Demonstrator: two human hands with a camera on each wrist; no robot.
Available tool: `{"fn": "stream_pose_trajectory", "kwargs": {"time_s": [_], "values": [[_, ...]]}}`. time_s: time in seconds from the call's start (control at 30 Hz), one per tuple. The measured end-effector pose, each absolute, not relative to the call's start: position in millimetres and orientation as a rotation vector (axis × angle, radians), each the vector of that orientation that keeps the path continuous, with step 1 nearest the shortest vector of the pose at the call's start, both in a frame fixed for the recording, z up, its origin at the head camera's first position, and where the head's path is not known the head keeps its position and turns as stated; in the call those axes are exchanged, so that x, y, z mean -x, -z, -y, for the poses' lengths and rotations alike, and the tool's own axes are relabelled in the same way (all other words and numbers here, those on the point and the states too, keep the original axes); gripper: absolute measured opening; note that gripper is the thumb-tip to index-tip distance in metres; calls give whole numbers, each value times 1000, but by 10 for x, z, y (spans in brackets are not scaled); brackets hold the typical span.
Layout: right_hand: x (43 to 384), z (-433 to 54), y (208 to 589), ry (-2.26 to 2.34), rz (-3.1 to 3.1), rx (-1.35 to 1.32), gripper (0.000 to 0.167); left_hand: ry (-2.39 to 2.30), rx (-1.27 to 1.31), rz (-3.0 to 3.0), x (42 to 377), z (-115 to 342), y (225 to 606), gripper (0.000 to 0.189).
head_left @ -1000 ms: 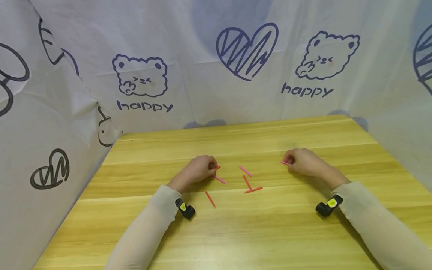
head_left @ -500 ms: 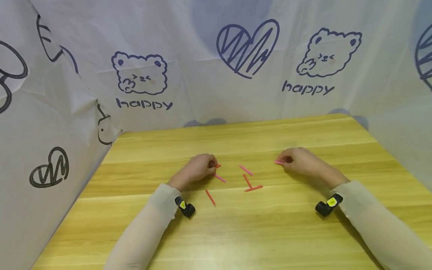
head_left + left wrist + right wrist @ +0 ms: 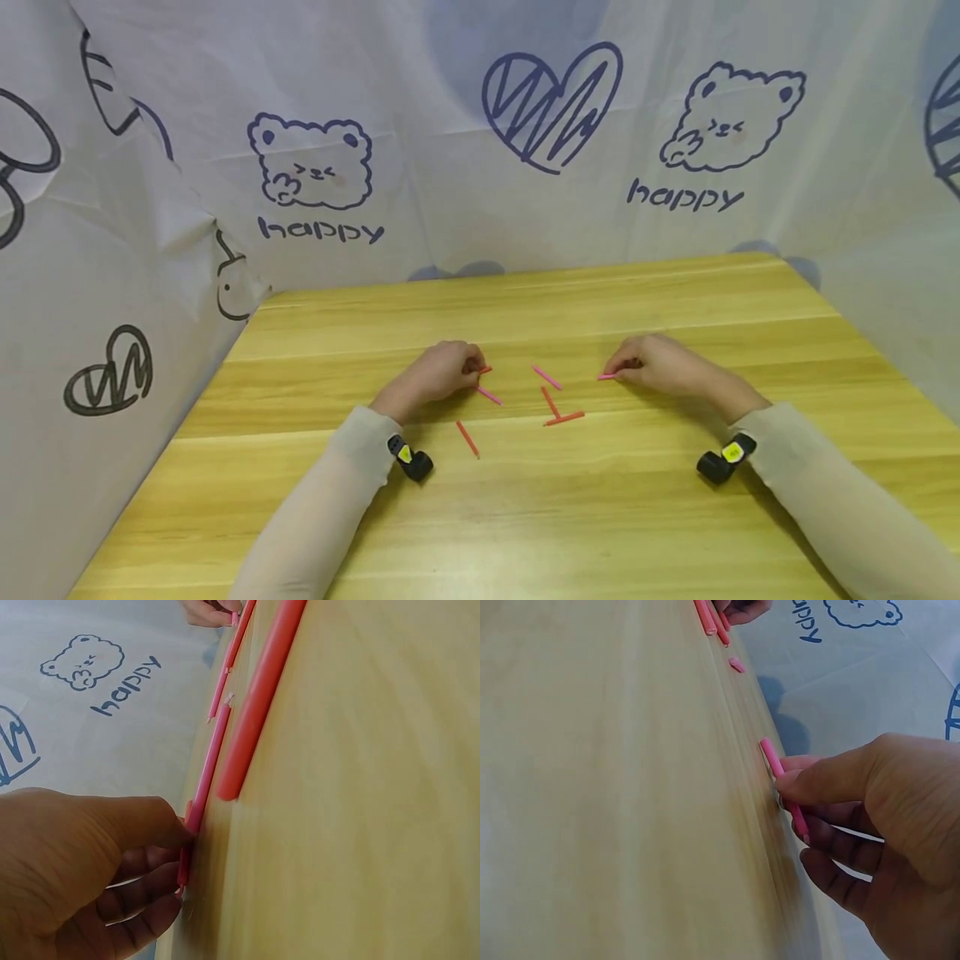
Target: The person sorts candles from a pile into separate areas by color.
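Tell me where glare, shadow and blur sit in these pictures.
Head view: pale sheen on the near part of the table, a shadow along the right sleeve; left wrist view: table grain soft, the nearest red stick looming large; right wrist view: grain smeared at left, the held pink stick clearer.

In the head view your left fingers (image 3: 474, 358) hide part of a thin red stick (image 3: 486, 369); in the right wrist view your right fingers (image 3: 844, 844) cover the middle of a thin pink stick (image 3: 771, 756). The left wrist view's top edge crops a second red stick (image 3: 262, 705).
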State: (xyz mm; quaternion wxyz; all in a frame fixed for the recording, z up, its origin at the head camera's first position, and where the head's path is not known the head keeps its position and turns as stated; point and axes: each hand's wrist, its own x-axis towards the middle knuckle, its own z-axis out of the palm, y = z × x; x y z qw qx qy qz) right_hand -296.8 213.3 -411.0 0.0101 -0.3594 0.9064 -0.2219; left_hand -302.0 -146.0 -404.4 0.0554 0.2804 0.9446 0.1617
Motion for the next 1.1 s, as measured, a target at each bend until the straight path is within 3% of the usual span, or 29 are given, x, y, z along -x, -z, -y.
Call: {"fn": "stream_pose_trajectory", "kwargs": {"time_s": [0.6, 1.1], "values": [[2971, -2072, 4162, 738, -2832, 1102, 11, -501, -853, -2867, 3016, 1477, 4025, 14], [3308, -2100, 4211, 773, -2945, 939, 13, -526, -841, -2852, 3035, 1472, 4027, 13]]}}
